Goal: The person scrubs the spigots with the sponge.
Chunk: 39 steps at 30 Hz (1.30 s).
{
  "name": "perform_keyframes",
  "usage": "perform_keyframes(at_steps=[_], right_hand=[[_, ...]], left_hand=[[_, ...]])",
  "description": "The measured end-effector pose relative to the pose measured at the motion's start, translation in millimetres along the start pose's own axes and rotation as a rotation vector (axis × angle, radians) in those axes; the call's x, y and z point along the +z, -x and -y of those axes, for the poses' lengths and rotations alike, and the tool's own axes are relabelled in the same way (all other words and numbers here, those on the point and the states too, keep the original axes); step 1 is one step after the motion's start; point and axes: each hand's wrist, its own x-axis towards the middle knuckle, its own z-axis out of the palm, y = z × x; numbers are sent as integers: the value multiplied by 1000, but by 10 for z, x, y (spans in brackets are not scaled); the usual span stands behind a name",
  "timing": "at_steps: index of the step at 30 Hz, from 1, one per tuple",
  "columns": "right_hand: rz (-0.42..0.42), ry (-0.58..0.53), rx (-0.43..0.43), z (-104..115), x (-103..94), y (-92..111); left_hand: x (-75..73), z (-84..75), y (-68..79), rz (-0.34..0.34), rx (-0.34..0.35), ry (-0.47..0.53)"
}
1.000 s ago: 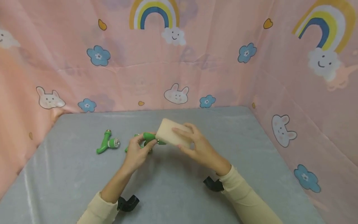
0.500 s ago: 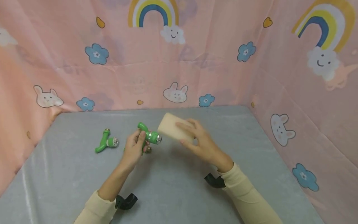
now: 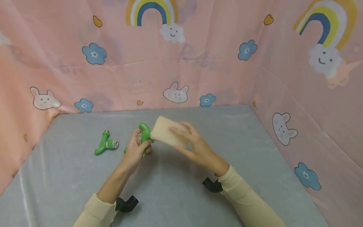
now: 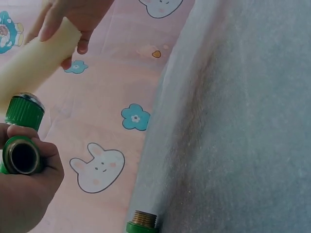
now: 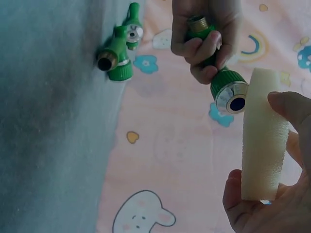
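Yeah, left fingers [image 5: 210, 46] half-hide the green, silver-tipped tap [image 5: 227, 83] they're gripping beside the cream sponge [image 5: 264, 141] the right fingers [image 3: 181, 133] hold.

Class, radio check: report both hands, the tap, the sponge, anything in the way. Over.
Left hand grips tap; right hand holds sponge. Sponge by tap's silver end, contact unclear. Second tap, third tap on table. Nothing seen between tap and sponge.

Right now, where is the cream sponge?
In the head view, the sponge is gripped in the right hand, mid-picture above the grey tabletop, just right of the green tap in the left hand.
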Motion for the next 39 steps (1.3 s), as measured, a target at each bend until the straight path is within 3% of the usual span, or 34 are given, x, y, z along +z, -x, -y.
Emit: perform_keyframes(at_steps=[5, 11, 15, 19, 23, 27, 29, 35, 39], right_hand=[[-43, 41, 24, -56, -43, -30], [-34, 67, 83, -127, -87, -13], [-59, 54, 120, -168, -96, -3], [-107, -7, 42, -110, -74, -12], [-55, -46, -62, 12, 13, -12], [-32, -42, -56, 69, 92, 7], [-44, -43, -43, 72, 105, 16], [-50, -40, -23, 35, 97, 9], [-46, -24, -1, -13, 99, -10]], left_hand=[[-32, 18, -16, -6, 17, 11], [-29, 26, -28, -134, -46, 27], [-44, 28, -34, -179, -86, 4], [-56, 28, -38, -123, -98, -5], [-51, 41, -26, 13, -109, 62], [-41, 56, -6, 89, -145, 111], [-42, 67, 0, 100, -139, 58], [-31, 76, 8, 108, -60, -229], [-18, 72, 3, 106, -51, -257]])
